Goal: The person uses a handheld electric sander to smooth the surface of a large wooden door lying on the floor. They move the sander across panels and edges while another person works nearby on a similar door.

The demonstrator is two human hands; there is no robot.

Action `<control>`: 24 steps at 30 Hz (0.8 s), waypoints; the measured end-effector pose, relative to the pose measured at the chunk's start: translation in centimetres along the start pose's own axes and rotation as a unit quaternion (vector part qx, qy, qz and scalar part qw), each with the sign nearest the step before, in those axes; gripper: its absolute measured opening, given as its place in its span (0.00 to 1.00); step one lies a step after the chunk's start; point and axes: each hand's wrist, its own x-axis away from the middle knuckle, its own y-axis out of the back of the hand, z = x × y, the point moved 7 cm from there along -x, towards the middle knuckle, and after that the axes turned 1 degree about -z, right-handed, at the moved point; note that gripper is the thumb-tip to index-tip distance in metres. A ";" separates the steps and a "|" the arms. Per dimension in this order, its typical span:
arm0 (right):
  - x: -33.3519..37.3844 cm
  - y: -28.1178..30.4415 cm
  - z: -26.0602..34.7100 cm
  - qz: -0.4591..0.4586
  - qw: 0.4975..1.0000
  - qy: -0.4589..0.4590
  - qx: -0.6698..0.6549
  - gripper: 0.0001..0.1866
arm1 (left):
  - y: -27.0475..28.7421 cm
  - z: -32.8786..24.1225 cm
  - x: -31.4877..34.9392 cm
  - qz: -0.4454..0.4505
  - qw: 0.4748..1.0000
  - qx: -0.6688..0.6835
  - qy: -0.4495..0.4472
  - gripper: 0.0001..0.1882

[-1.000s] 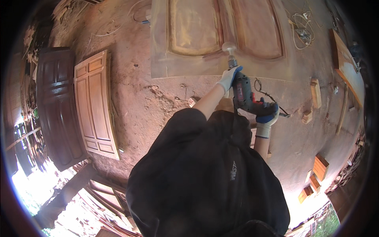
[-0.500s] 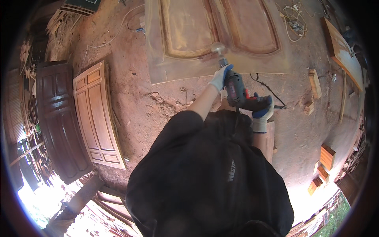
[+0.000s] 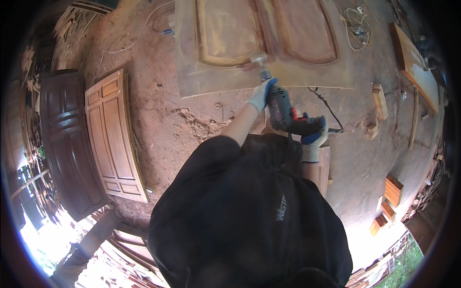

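Both my gloved hands hold a dark power drill (image 3: 282, 111) with a red part near its handle. My left hand (image 3: 263, 93) is wrapped round the front of the body, just behind the chuck. At the rear, my right hand (image 3: 315, 135) grips the handle; its trigger finger is hard to make out. A pale round sanding head (image 3: 259, 59), blurred, sits at the drill's tip. It is at the lower moulding of the left panel on a brown wooden door (image 3: 225, 79), which lies in front of me. Whether the head touches the wood I cannot tell.
A light wooden door (image 3: 113, 134) and a dark glossy door (image 3: 72, 144) stand at the left. Wood blocks (image 3: 394, 191) lie at the right, with a plank (image 3: 415, 72) farther up. A coiled cable (image 3: 357, 31) is at the far right; a dark cord (image 3: 331, 109) runs beside the drill.
The drill and both hands have shifted slightly left, carrying the sanding head a little left along the moulding. My grip on the drill is unchanged.
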 end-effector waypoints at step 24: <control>6.2 -1.0 -4.4 0.039 0.999 -0.019 -0.027 0.13 | 4.2 -3.6 4.8 -0.043 0.992 -0.109 -0.046 0.17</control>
